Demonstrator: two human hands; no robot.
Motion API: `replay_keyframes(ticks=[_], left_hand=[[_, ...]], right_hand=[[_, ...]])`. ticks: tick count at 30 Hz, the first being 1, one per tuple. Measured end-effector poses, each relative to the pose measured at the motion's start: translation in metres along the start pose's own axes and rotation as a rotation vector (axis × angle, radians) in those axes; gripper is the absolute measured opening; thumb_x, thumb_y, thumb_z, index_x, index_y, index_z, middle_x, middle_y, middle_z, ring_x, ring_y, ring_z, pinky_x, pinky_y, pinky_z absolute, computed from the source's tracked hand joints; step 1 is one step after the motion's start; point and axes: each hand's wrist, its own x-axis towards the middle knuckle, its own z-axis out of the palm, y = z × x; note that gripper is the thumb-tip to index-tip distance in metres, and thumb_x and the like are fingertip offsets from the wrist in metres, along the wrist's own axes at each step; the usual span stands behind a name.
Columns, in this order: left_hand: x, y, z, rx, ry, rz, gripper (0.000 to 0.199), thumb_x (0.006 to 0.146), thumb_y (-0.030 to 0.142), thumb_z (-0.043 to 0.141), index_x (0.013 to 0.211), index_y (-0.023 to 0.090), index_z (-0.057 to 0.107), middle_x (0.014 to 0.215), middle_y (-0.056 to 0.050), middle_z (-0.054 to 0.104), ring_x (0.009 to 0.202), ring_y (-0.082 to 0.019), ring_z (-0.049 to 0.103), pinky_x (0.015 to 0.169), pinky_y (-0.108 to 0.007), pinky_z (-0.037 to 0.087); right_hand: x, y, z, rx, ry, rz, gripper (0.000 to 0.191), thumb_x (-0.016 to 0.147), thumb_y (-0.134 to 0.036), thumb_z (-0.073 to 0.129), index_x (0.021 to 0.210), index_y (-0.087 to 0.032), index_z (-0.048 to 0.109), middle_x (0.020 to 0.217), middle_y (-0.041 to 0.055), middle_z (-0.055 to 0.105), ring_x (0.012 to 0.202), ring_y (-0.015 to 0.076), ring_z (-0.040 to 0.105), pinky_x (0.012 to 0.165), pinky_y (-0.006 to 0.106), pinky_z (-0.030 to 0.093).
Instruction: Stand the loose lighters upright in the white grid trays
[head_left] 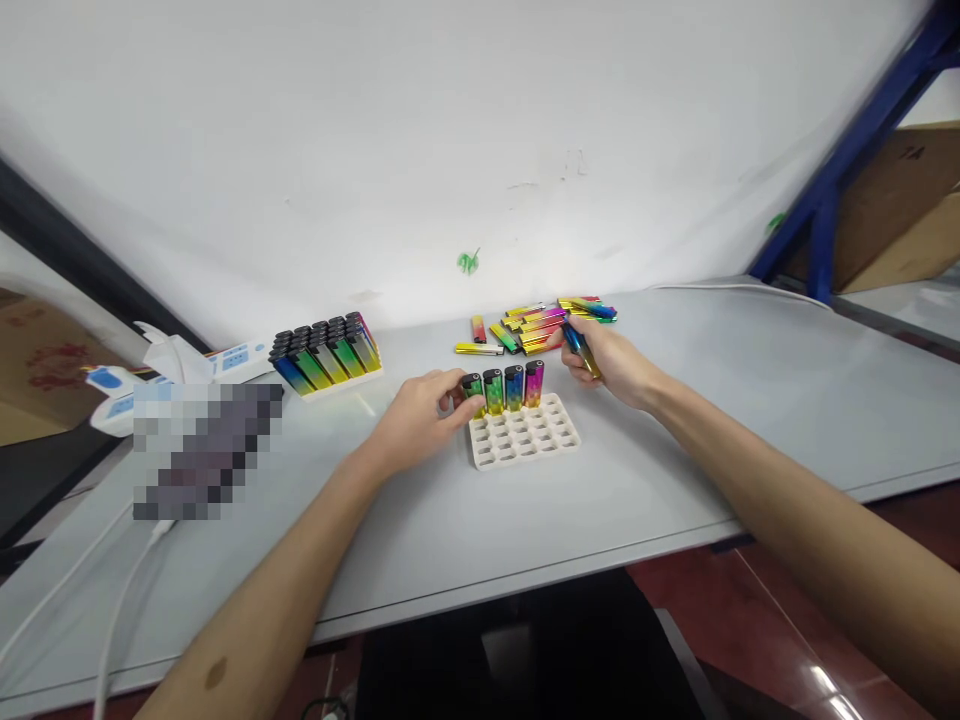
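Note:
A white tray (525, 440) with rows of slots lies on the table, and several metallic lighters stand upright along its back row. My left hand (424, 415) is closed on the leftmost one, a green lighter (472, 388), with thumb and fingers on its sides. Beside it stand another green lighter (493, 392), a blue lighter (514, 388) and a pink lighter (533, 384). To the right of the tray, my right hand (606, 362) grips a blue and gold lighter (581, 350), held tilted above the table. Loose lighters (525, 322) lie in a pile behind.
A filled tray of lighters (326, 355) stands at the back left. Left of it are a power strip (236, 358) and a pixelated dark object (210, 455) with white cables. A white wall (450, 150) rises behind the table (540, 530). Cardboard boxes show at both sides.

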Motion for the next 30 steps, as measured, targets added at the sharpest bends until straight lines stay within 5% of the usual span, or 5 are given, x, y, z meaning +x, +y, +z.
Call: replay_keyframes(ticks=[4,9,16,23,30], left_hand=[[0.0005,-0.0042,0.0049,0.025,-0.046,-0.025,0.033,0.092,0.048,0.054,0.072,0.021,0.05,0.072,-0.001,0.06,0.065,-0.017,0.054,0.062,-0.029,0.038],[0.0004,-0.0065,0.0083,0.064,-0.075,-0.075,0.038,0.093,0.05,0.054,0.069,0.021,0.049,0.074,-0.003,0.061,0.066,-0.018,0.055,0.061,-0.03,0.038],[0.0006,-0.006,0.0079,0.08,-0.083,-0.052,0.041,0.094,0.052,0.052,0.068,0.021,0.049,0.076,-0.004,0.062,0.068,-0.019,0.057,0.062,-0.032,0.04],[0.0001,-0.0036,0.0066,0.09,-0.085,-0.061,0.04,0.094,0.051,0.052,0.067,0.021,0.049,0.075,-0.004,0.062,0.068,-0.019,0.058,0.063,-0.032,0.041],[0.0008,-0.0049,0.007,0.1,-0.093,-0.037,0.041,0.094,0.052,0.051,0.067,0.021,0.048,0.076,-0.004,0.061,0.066,-0.018,0.056,0.063,-0.032,0.04]], right_hand=[[-0.0001,-0.0005,0.0025,0.006,0.01,0.021,0.054,0.099,-0.064,0.036,0.083,-0.019,0.059,0.062,-0.002,0.04,0.047,0.0093,0.032,0.043,0.023,0.019],[0.0013,0.0015,0.004,0.058,0.015,0.036,0.049,0.103,-0.055,0.034,0.081,-0.019,0.059,0.063,0.0005,0.045,0.052,0.0112,0.037,0.044,0.023,0.026],[-0.0047,0.0008,0.0056,0.044,-0.024,-0.072,0.042,0.088,-0.061,0.066,0.093,-0.027,0.042,0.08,-0.0034,0.057,0.069,0.0139,0.057,0.053,0.023,0.044],[-0.0043,-0.0021,0.0058,0.093,-0.048,0.002,0.052,0.09,-0.074,0.048,0.076,-0.024,0.04,0.054,-0.0084,0.025,0.045,0.0082,0.013,0.044,0.025,0.012],[-0.0024,-0.0035,0.0047,0.122,0.037,0.07,0.048,0.096,-0.055,0.04,0.06,-0.024,0.034,0.05,-0.0058,0.02,0.045,0.0097,0.008,0.044,0.028,0.006]])
